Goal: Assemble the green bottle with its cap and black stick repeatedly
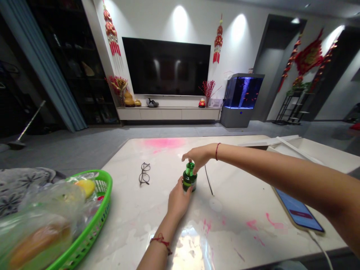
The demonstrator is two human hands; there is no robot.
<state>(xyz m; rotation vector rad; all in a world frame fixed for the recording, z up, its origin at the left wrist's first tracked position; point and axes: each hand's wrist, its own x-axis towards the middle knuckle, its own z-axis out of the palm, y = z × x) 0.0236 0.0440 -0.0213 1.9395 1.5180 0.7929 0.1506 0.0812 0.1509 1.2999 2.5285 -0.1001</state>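
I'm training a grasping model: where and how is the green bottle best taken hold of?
Probably grip the green bottle around its lower body, from the near left, where the left hand holds it. It stands upright, and this round part looks broader than the shiny top, which the right hand covers from above.

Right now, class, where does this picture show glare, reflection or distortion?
Head view: white glare on the tabletop near the bottom edge; head view: lights reflected in the television; head view: blue curtain slanting, probably wide-angle stretch; head view: green bottle fairly sharp.
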